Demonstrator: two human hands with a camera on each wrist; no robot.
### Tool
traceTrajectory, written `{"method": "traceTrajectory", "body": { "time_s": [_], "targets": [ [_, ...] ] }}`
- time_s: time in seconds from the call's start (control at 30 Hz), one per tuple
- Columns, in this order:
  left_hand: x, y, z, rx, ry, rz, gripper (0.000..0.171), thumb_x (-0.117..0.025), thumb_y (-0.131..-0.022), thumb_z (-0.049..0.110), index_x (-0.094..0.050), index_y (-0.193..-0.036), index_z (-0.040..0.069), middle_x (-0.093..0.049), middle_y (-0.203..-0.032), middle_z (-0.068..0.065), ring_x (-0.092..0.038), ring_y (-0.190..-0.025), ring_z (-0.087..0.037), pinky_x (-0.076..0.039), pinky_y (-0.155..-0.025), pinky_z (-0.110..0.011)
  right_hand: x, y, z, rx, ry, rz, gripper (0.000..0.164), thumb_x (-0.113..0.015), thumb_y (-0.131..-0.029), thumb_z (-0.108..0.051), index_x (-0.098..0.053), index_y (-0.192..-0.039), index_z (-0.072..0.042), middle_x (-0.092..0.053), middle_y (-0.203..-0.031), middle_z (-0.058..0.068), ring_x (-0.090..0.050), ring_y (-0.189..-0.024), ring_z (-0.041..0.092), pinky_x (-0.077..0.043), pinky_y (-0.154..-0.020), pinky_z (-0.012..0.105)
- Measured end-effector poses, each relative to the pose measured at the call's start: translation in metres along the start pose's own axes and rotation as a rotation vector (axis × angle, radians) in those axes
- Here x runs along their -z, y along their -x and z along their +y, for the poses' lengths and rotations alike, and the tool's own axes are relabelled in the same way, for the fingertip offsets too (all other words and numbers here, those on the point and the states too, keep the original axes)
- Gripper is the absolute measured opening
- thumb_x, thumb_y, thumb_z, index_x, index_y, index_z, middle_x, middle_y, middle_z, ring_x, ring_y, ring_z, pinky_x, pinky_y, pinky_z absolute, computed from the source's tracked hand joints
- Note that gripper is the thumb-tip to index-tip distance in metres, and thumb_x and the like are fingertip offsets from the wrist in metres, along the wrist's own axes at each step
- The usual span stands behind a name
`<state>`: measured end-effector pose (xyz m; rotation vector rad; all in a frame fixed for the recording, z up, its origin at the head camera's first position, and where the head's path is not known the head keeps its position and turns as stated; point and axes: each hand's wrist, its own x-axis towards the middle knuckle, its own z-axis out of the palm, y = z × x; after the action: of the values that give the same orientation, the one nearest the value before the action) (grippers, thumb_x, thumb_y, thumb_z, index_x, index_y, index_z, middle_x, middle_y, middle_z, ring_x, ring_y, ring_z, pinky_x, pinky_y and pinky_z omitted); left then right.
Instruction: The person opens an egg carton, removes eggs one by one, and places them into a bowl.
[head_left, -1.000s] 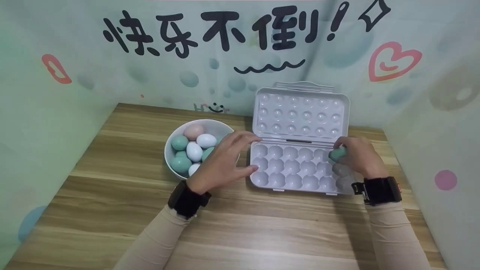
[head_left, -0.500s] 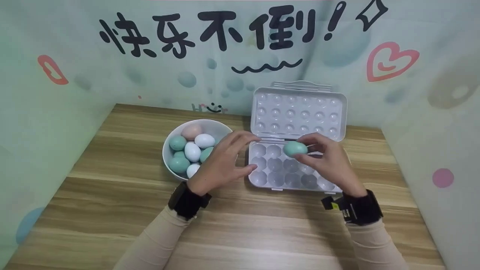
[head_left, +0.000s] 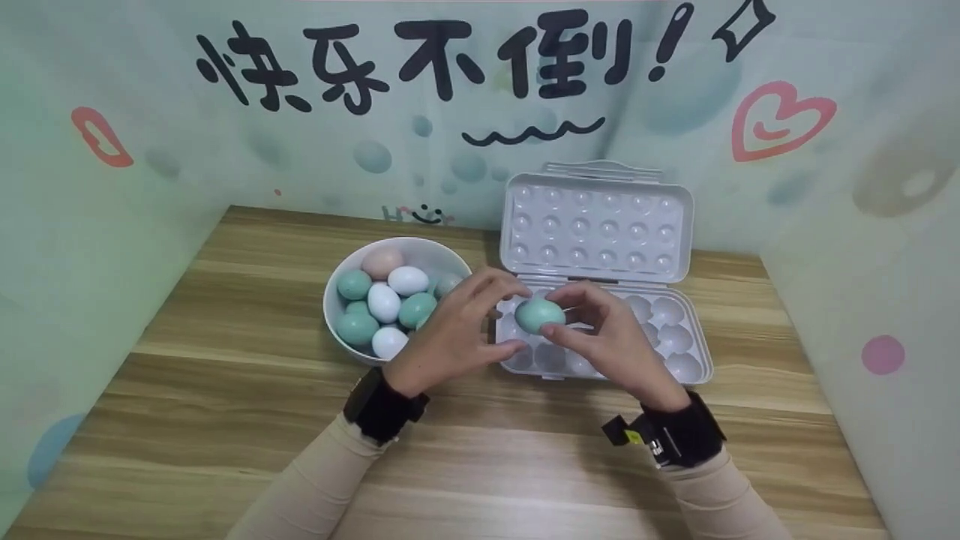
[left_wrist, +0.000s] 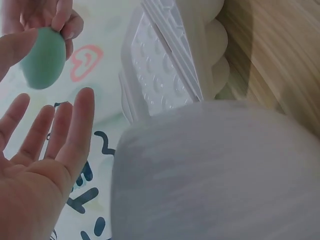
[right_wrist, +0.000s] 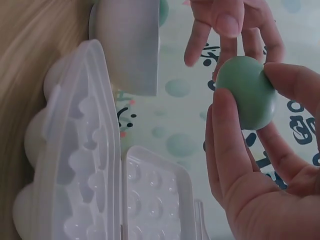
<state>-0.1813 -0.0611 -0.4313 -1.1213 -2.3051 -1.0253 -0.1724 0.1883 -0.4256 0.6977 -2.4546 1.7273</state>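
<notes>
Between the thumb and fingers of my right hand [head_left: 619,341] is a green egg [head_left: 540,316], held above the left part of a white egg carton [head_left: 694,360]. My left hand [head_left: 450,330] faces it from the left, thumb and fingers spread apart around the egg's left end. In the left wrist view the left fingers [left_wrist: 75,130] are extended and hold nothing. The right wrist view shows the green egg [right_wrist: 246,92] pinched by the right thumb and fingertips, with the left hand [right_wrist: 230,20] just beyond. The carton's lid [head_left: 596,225] stands raised; its visible cups hold no eggs.
Left of the carton stands a white bowl [head_left: 334,330] with several green and white eggs and a pink egg [head_left: 383,264]. My left forearm reaches past its right side. A printed cloth backdrop [head_left: 315,157] rises behind the wooden table [head_left: 240,337].
My right hand has carried the green egg leftward from the carton's right end to its left part, close to my left hand. The left hand has barely shifted.
</notes>
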Motion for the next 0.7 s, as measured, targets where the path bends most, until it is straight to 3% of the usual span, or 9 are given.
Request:
{"method": "traceTrajectory", "body": {
  "time_s": [0.17,0.43,0.57,0.7],
  "targets": [
    [-0.005,0.001,0.004,-0.028,0.030,0.007,0.052,-0.090,-0.085,0.017,-0.063,-0.129,0.010,-0.059,-0.128,-0.007,-0.062,-0.115,-0.022,-0.058,-0.095,-0.029,-0.005,0.001,-0.003,-0.009,-0.014,-0.020,0.031,-0.083,-0.092,-0.011,-0.071,-0.120,-0.008,-0.072,-0.117,0.008,-0.071,-0.106,0.026,-0.061,-0.093,0.034],
    [-0.010,0.000,0.006,-0.085,0.032,0.056,0.041,-0.087,-0.087,0.014,-0.066,-0.121,0.010,-0.063,-0.120,-0.005,-0.063,-0.112,-0.017,-0.054,-0.099,-0.028,-0.007,0.003,-0.007,-0.048,-0.053,-0.038,0.034,-0.084,-0.091,-0.011,-0.070,-0.122,-0.006,-0.072,-0.117,0.011,-0.072,-0.102,0.029,-0.061,-0.091,0.036],
    [-0.003,0.000,0.006,-0.063,0.019,0.020,0.039,-0.086,-0.089,0.016,-0.066,-0.122,0.010,-0.063,-0.120,-0.005,-0.063,-0.111,-0.017,-0.054,-0.097,-0.027,-0.004,0.003,-0.009,-0.047,-0.052,-0.075,0.036,-0.083,-0.092,-0.011,-0.068,-0.125,-0.005,-0.071,-0.119,0.012,-0.073,-0.102,0.029,-0.062,-0.089,0.036],
    [0.017,0.000,0.001,0.014,0.019,0.004,0.039,-0.086,-0.090,0.017,-0.067,-0.124,0.011,-0.064,-0.122,-0.004,-0.062,-0.112,-0.016,-0.055,-0.099,-0.030,0.005,0.004,-0.012,-0.041,-0.060,-0.077,0.036,-0.080,-0.095,-0.008,-0.066,-0.128,-0.004,-0.070,-0.123,0.017,-0.072,-0.107,0.032,-0.062,-0.090,0.037]
  ]
}}
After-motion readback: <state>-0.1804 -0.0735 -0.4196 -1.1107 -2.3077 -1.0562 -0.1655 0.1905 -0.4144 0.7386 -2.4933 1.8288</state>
